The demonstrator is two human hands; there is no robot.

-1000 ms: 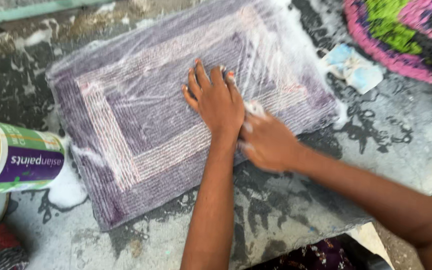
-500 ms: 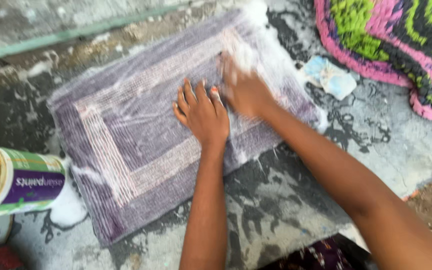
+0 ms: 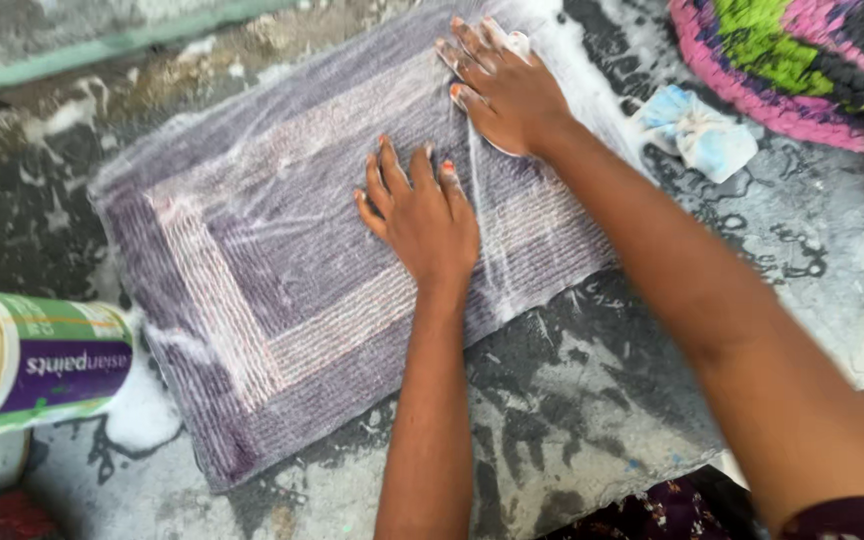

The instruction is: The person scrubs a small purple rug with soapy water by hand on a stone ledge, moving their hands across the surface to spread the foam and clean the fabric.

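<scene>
left hand (image 3: 420, 215) flat, fingers spread, pressing mat (image 3: 252, 270) centre | right hand (image 3: 505, 92) clamped on white scrubber at mat's top edge | mat soapy, flat on wet floor (image 3: 572, 400) | bucket (image 3: 32, 360) left

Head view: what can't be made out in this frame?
- Whatever the right hand presses on the purple mat: only a white edge shows past its fingers.
- Paint bucket: cut off by the left edge.
- Multicoloured rug: cut off at the top right corner.
- Mat under the left hand: hidden.
</scene>
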